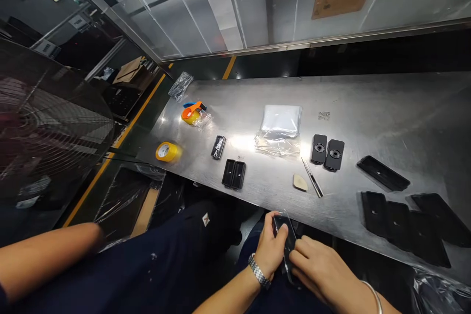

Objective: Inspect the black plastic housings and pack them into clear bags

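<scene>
Head view: holding a black piece (290,241) in loose clear film, below the bench (265,187), left hand's (270,248) fingers closed around it; right hand's (320,265) fingers curled against it, cannot tell whether pinching. Can see one wrapped box (218,147) at left, bare trays (395,223) at right, and a knife (312,178) and tan block (300,182) between hands and clear bags (281,118).

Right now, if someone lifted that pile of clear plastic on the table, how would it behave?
The clear plastic pile would probably sag, since its near part looks thin and wrinkled. Its glossy sheets might be slippery and slide over one another if pushed. Lying flat and low on the metal table, it seems unlikely to roll or tip.
</scene>
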`<move>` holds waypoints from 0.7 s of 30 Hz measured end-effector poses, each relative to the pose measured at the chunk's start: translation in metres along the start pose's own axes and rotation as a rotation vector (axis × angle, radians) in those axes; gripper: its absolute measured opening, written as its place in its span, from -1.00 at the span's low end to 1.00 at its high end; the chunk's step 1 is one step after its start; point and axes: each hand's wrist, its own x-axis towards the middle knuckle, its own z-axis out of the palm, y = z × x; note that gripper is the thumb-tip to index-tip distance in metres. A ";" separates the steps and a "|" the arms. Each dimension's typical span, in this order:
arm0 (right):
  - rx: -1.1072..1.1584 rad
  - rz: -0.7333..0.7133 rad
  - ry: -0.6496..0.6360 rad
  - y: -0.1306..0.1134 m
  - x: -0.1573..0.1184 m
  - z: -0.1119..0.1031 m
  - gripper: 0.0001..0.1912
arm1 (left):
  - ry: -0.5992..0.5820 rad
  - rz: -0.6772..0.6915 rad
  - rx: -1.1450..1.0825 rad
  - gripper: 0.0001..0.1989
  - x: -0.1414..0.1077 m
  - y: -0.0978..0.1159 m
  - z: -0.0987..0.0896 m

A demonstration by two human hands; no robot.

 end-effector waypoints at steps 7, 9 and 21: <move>0.202 -0.115 0.159 0.002 -0.003 0.001 -0.81 | -0.146 -0.326 -0.454 -0.55 0.002 0.007 -0.002; 0.318 -0.101 0.180 0.000 -0.004 -0.001 -0.82 | -0.282 -0.428 -0.476 -0.58 0.001 0.010 -0.006; 0.073 -0.071 0.382 0.000 -0.014 0.007 -0.77 | -0.092 -0.220 -0.378 -0.53 -0.005 0.009 -0.008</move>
